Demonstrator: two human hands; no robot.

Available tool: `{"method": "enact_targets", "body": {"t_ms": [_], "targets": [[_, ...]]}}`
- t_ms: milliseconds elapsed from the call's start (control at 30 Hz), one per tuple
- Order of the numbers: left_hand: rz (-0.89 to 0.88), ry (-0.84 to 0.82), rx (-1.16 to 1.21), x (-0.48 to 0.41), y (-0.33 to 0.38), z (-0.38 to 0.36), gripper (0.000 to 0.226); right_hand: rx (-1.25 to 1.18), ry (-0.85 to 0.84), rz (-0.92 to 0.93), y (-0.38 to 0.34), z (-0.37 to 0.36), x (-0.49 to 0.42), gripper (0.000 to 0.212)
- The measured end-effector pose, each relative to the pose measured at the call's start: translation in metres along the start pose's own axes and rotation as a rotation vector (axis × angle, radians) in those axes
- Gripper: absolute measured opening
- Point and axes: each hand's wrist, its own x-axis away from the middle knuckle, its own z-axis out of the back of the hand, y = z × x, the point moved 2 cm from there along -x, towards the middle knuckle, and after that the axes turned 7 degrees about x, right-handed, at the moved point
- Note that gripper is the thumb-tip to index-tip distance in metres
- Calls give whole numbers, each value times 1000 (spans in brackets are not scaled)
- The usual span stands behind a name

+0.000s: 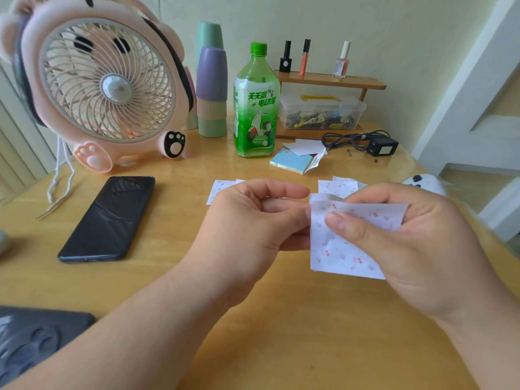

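Frame ctr, I read: L hand (pixel 247 220) grip pinches paper (pixel 343 254) at its left edge; R hand (pixel 422 243) grip pinches upper part, thumb on front; surface (pixel 281 319) below.

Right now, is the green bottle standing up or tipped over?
Standing up. The green bottle rests on its base on the table, with its cap on top.

2 bare hands meet at centre, forearms entering from the lower edge.
Left hand (pixel 247 220): fingers curled, thumb and fingertip pinching the left edge of the paper sheet (pixel 343 254). Right hand (pixel 416 249): grips its right side, thumb pressed on the front.
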Motion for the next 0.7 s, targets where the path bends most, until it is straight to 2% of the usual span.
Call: {"method": "enact_targets", "body": {"t_ms": [100,167,300,433,700], "targets": [[10,-3,-39,1,0,0,19,-30,-44,20,-4,-3,3,15],[14,-9,-9,1,-1,0,17,-43,-16,1,-3,-3,2,23],[14,-39,60,1,-3,-2,9,-76,40,-63,3,1,0,15],[5,-97,53,2,-4,-3,10,-123,28,-97,6,3,0,28],[23,-169,21,4,-3,-3,9,-162,44,-115,11,2,-2,40]]}}
